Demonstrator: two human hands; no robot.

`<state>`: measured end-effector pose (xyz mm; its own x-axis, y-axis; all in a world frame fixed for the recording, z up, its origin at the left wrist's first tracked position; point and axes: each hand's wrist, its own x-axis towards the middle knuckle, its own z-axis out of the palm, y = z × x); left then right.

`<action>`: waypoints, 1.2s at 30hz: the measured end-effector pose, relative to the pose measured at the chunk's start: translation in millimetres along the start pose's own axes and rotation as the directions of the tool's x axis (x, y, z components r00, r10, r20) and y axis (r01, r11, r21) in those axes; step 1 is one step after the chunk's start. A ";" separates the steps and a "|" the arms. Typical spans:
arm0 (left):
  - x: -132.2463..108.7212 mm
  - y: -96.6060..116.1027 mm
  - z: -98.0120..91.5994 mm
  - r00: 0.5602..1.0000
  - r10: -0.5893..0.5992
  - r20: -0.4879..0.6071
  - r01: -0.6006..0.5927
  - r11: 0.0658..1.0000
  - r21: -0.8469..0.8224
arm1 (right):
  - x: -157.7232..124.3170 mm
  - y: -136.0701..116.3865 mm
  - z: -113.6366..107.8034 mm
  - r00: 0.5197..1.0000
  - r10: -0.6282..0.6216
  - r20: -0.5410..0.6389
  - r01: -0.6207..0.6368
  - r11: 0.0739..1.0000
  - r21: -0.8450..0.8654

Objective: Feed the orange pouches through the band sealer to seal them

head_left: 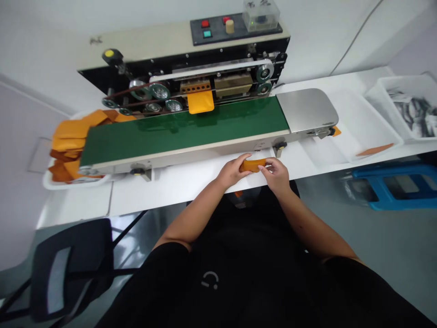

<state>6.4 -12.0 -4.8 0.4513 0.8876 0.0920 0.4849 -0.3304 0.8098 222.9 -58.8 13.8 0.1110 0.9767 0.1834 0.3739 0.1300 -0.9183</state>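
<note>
Between my two hands is a small orange pouch [253, 165], held just above the table's front edge. The fingers of my left hand [233, 172] are closed on its left end. My right hand [276, 174] pinches its right end, thumb toward me. Straight ahead stands a band sealing machine [184, 68] with a green conveyor belt [191, 130]. Another orange pouch [200, 102] hangs from the machine's sealing band, over the back edge of the belt. What the held pouch contains is hidden.
At the belt's left end, a white bin [56, 186] is heaped with orange pouches [70, 136]. To the right are a white tray [392, 132] with one orange pouch and a bin of silvery packets [418, 111]. A black chair [73, 269] and a blue stool [399, 182] stand below.
</note>
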 end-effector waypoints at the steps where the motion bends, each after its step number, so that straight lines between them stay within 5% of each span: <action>1: 0.1 0.0 0.0 1.000 -0.001 0.001 0.001 1.000 -0.002 | 0.6 0.4 -1.0 1.000 -0.002 -0.018 0.002 1.000 0.001; 15: 1.8 0.7 -2.1 1.000 0.009 0.003 -0.009 0.998 -0.068 | 15.1 16.6 1.2 0.990 0.137 -0.013 -0.136 0.988 0.067; 22: -0.3 4.6 -3.3 0.999 -0.042 -0.016 0.041 0.997 -0.072 | 9.8 14.9 8.2 0.981 0.188 -0.040 -0.170 0.945 0.279; 30: 0.3 1.2 -1.9 0.999 0.044 -0.013 -0.044 0.999 -0.008 | 17.1 -34.2 -27.1 0.982 0.083 -0.171 -0.018 0.936 0.351; 36: -1.4 1.1 -2.2 0.996 0.042 -0.075 -0.044 0.999 -0.031 | 91.4 -80.0 -70.0 0.977 0.140 -0.159 -0.058 0.899 0.434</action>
<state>4.6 -12.9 -2.8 0.4139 0.8946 0.1686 0.4414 -0.3592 0.8223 267.6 8.2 128.6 0.3076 0.9455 0.1069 -0.0702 0.1346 -0.9884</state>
